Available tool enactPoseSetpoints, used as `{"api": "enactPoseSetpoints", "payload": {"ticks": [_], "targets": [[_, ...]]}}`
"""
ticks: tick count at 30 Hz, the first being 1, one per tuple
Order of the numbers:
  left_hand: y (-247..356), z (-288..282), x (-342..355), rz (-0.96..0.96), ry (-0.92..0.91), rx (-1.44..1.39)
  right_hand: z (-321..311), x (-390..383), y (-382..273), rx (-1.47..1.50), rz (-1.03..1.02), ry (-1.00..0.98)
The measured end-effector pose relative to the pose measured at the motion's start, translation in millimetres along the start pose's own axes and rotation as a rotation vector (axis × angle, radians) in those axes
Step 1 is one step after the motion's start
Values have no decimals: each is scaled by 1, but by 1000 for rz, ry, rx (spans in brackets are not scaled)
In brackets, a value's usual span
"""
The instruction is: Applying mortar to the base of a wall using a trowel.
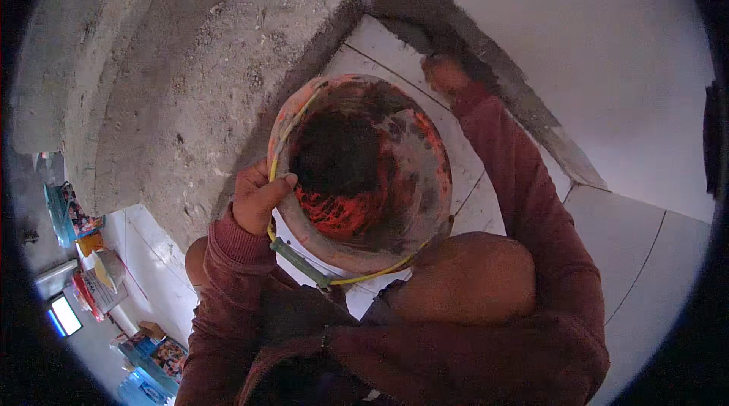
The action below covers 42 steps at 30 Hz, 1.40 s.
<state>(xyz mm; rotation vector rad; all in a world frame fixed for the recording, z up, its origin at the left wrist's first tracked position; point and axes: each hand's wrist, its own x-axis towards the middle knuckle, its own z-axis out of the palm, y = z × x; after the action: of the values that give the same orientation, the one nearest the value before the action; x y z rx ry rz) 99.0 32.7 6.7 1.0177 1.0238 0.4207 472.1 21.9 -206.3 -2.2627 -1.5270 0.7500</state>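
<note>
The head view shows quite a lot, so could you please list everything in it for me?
Bucket: one, stained orange, centre
Bucket handle: one, yellow with green grip, around the bucket's near left side
Concrete ledge: one, grey, upper left
Floor tiles: several, white, beneath the bucket and right
Wall: one, whitish, upper right
Rough strip: one, grey, along the wall's base
Packages: several, mixed colours, lower left
Bright rectangle: one, white-blue, lower left
Left hand: one, bare, gripping the bucket's rim
Right hand: one, bare, by the rough strip
Sleeves: two, maroon, either side
</note>
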Motion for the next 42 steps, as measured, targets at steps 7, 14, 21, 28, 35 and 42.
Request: {"api": "enactPoseSetpoints", "payload": {"ticks": [7, 14, 21, 28, 35, 42], "targets": [[1, -7, -1, -15, 8, 72, -56, -66, -48, 141, 46, 160], [8, 3, 2, -28, 26, -27, -19, -26, -65, -182, 146, 7], [5, -6, 1, -40, 25, -65, -22, -5, -70, -173, 81, 132], [3, -5, 5, -40, -33, -20, -45, -5, -66, -135, 56, -2], [4, -6, 4, -28, -21, -36, -42, -32, -61, -22, 9, 176], [5, -6, 5, -54, -34, -52, -30, -22, -53, -149, 100, 59]]}}
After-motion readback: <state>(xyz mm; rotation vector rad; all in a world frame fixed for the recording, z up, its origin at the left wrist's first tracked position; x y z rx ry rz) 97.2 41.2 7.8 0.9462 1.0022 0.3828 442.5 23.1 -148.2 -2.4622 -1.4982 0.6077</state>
